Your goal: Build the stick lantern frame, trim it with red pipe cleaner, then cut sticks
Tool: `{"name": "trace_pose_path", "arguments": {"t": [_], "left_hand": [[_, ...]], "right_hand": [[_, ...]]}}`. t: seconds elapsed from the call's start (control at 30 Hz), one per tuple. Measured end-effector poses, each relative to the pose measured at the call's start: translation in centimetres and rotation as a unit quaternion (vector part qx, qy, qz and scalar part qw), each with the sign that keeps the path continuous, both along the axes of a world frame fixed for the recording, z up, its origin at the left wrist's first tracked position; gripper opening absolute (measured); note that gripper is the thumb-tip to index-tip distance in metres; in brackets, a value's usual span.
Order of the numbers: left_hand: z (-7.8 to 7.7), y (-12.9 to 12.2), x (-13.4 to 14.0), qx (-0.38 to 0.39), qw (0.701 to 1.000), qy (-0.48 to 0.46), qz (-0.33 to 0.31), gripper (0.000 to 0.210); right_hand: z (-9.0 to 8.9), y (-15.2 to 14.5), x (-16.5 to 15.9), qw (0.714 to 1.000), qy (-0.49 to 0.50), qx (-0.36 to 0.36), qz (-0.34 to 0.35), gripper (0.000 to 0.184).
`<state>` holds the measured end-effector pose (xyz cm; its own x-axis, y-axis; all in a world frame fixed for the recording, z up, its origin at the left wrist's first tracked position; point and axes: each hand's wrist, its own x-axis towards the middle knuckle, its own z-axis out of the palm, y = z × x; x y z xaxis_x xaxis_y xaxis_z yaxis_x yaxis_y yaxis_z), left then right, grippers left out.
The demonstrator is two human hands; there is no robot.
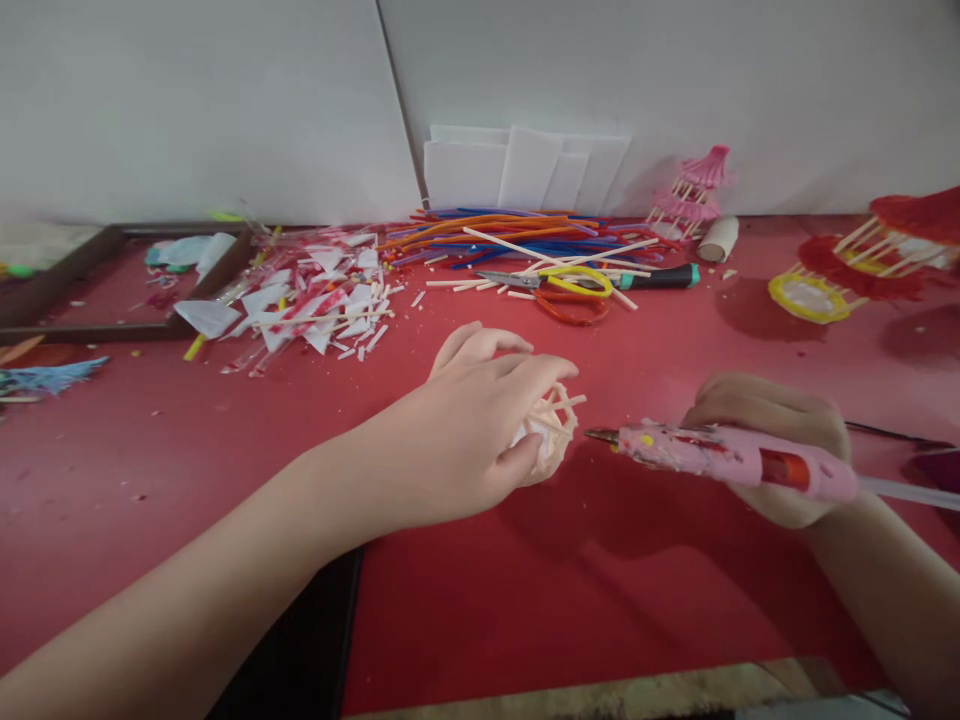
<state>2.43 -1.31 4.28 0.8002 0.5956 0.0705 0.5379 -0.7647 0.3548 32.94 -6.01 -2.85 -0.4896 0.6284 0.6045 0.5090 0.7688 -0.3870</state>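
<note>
My left hand (480, 420) is closed around a small cream-coloured ring-like piece (559, 450) with a white middle and short wooden sticks on it. Its fingers and palm cover most of that piece. In my right hand (780, 410) is a pink hot glue gun (720, 452), fingers wrapped round its handle. The gun's dark metal nozzle (602, 436) points left, close to the right side of the cream piece and apart from it. A clear glue stick (907, 492) sticks out of the gun's back end.
Scissors (574, 290), wooden sticks and coloured pipe cleaners (480, 228) lie along the wall. Paper and plastic scraps (322, 290) are piled left of them, beside a dark frame (150, 330). Pink (694, 190) and red (892, 245) tiered models stand at the back right. A dark cord (892, 435) trails at the right.
</note>
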Motion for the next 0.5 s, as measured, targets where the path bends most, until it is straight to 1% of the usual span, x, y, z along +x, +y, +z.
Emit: {"name": "trace_pose_path", "arguments": {"t": [0.07, 0.17, 0.3, 0.5], "left_hand": [[-0.02, 0.08, 0.04, 0.008, 1.0, -0.015, -0.013, 0.037], [-0.12, 0.22, 0.08, 0.022, 0.999, -0.035, -0.013, 0.028], [-0.43, 0.34, 0.17, 0.047, 0.998, -0.027, -0.02, 0.025], [-0.69, 0.16, 0.49, 0.034, 0.999, -0.014, -0.025, 0.025]], "right_hand": [[0.03, -0.11, -0.07, 1.0, 0.003, -0.004, 0.009, 0.011], [0.14, -0.29, -0.28, 1.0, 0.002, -0.013, 0.013, 0.014], [0.42, -0.37, -0.74, 1.0, -0.003, -0.009, 0.016, 0.013], [0.27, -0.26, -0.89, 1.0, -0.012, -0.001, 0.017, 0.011]]}}
